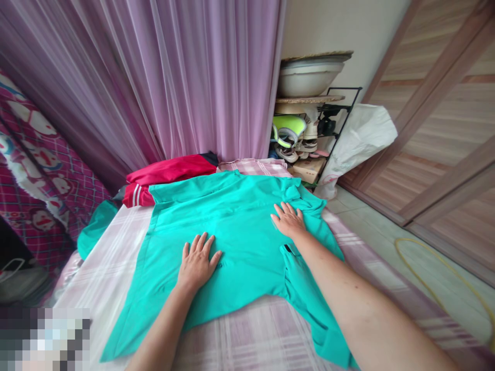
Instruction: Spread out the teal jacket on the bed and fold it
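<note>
Bare forearms reach in from the bottom of the view, the left forearm and the right forearm ending in two open hands set well apart. The left hand and the right hand lie palm-down with fingers spread on a teal collared shirt, pressing it flat without gripping the cloth. The shirt lies spread across a bed, collar toward the far side, its body mostly smooth. Along the right side the cloth seems doubled over in a long overlap, while the left side looks like a single layer; no fold crosses the middle, and the lower hem runs loose and uneven. A small dark tab shows just below the right hand, but no writing can be read on it or anywhere else.

Beneath the shirt stretches a pink-and-white plaid bedsheet. Beyond the collar sit a red garment with white stripes and a pink checked cloth, and a teal cloth lies at the bed's left edge. Farther out hang a sheer lilac curtain and a cartoon-print blanket. To the right, a black metal rack holds a white basin and shoes, beside a white sack.
</note>
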Tool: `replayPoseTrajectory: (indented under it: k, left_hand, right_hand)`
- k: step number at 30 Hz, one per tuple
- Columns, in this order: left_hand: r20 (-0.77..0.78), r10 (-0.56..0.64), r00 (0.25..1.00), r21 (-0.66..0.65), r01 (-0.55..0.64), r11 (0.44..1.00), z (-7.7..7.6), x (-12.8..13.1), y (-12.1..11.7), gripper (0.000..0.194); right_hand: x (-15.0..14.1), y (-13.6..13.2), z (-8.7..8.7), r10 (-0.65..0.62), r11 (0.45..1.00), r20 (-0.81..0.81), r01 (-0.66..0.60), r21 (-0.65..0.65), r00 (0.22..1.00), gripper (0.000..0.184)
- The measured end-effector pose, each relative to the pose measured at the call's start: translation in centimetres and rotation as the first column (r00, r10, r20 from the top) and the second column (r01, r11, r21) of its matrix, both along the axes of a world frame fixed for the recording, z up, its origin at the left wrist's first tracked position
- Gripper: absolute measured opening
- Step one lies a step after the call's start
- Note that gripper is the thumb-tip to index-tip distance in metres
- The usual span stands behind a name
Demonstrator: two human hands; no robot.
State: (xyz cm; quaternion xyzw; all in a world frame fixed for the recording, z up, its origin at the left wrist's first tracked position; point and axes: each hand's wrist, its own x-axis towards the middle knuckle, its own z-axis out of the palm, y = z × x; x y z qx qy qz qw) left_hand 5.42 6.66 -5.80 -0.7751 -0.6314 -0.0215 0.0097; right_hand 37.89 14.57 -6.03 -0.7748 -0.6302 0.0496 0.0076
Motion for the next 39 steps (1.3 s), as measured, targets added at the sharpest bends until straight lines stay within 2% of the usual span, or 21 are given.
replayPoseTrajectory:
  k: [4, 8, 12, 16, 19, 25, 34, 39]
  left_hand:
    - [-0.027, -0.008, 1.000, -0.028, 0.007, 1.000, 1.8, 0.2, 1.2, 0.054]
    - [-0.023, -0.013, 1.000, 0.016, 0.013, 1.000, 3.3, 2.5, 3.3, 0.052]
    - [0.018, -0.061, 0.998, 0.019, 0.061, 0.998, 2.0, 6.4, 5.0, 0.061]
    - [0.037, 0.006, 0.999, -0.042, -0.005, 0.999, 0.1, 8.2, 6.0, 0.071]
    - [0.061, 0.033, 0.998, -0.050, -0.029, 0.998, -0.4, 7.6, 6.3, 0.073]
    - [0.056, 0.052, 0.997, -0.084, -0.048, 0.995, -0.1, 5.2, 6.3, 0.071]
    - [0.018, 0.090, 0.996, -0.129, -0.087, 0.988, 0.7, 4.6, 5.7, 0.075]
    - [-0.025, 0.092, 0.995, -0.149, -0.095, 0.984, 1.1, 2.0, 4.9, 0.072]
  right_hand:
    - [0.2, -0.2, -0.8, 0.017, 0.998, 0.006, -0.018, 0.055, 1.000, 0.059]
    - [-0.1, -0.3, -0.7, 0.022, 0.996, 0.008, -0.023, 0.081, 1.000, 0.059]
    - [-0.1, -0.4, -0.6, 0.020, 0.996, 0.002, -0.020, 0.088, 1.000, 0.059]
    - [-0.1, -0.5, -0.5, 0.017, 0.997, 0.014, -0.018, 0.079, 1.000, 0.059]
    - [-0.1, -0.5, -0.5, 0.013, 0.997, 0.024, -0.015, 0.075, 1.000, 0.059]
    - [-0.2, -0.5, -0.6, 0.015, 0.997, 0.032, -0.017, 0.077, 0.999, 0.060]
    - [-0.1, -0.4, -0.6, 0.005, 0.997, 0.002, -0.005, 0.077, 1.000, 0.060]
    - [-0.2, -0.5, -0.4, 0.010, 0.997, -0.006, -0.010, 0.078, 1.000, 0.060]
